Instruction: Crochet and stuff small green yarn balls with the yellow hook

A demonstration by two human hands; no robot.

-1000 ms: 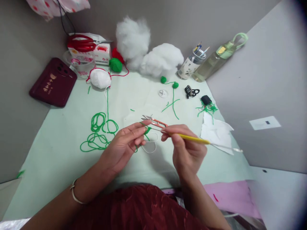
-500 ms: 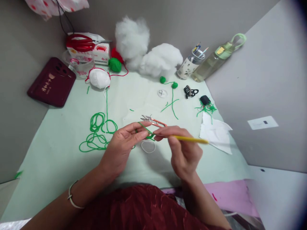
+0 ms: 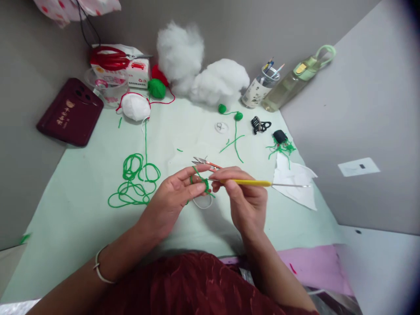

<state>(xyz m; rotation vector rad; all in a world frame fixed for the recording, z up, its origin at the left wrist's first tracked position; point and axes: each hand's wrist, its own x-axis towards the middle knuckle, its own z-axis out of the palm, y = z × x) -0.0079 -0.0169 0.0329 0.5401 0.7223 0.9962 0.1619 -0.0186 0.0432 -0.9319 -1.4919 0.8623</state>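
Note:
My left hand (image 3: 173, 199) pinches a small piece of green crochet work (image 3: 205, 184), with green yarn looped over its forefinger. My right hand (image 3: 244, 199) grips a yellow-handled crochet hook (image 3: 252, 183), its tip at the green piece and its metal end pointing right. The two hands meet above the pale green mat (image 3: 82, 227). Loose green yarn (image 3: 133, 181) lies in coils to the left of my left hand. Small orange-handled snips (image 3: 205, 162) lie just beyond my fingers.
At the back stand white stuffing (image 3: 203, 72), a green yarn ball (image 3: 157, 88), a white ball (image 3: 136, 107), red scissors (image 3: 110, 59) on a box, a jar of pens (image 3: 260, 89) and a bottle (image 3: 295, 78). A maroon case (image 3: 70, 111) lies left; white paper (image 3: 295, 179) lies right.
My right hand has moved left and tilted the hook level, bringing its tip into the green piece. My left hand has kept its pinch and shifted slightly.

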